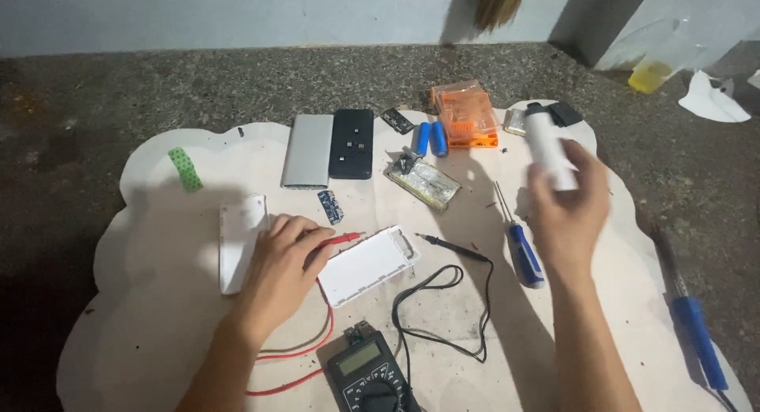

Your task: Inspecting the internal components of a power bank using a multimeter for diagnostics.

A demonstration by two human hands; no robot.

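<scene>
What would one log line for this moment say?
left hand: on red probe | right hand: holds white tube | meter: near edge

Left hand (281,265): palm down on the red probe (342,239), beside a white casing (368,265)
Right hand (568,206): lifted, gripping a white cylinder (548,149)
Work mat (158,301): multimeter (370,374), black probe (451,246), blue-handled screwdriver (518,244), two blue cells (430,138), orange box (465,115)

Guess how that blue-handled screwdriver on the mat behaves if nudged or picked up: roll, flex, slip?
The blue-handled screwdriver lies flat on the mat, apart from the right hand. Its rounded handle would probably let it roll sideways if pushed. The thin metal shaft looks stiff, not floppy. Likely handle-heavy, so it would tip toward the handle if lifted by the shaft.
</scene>
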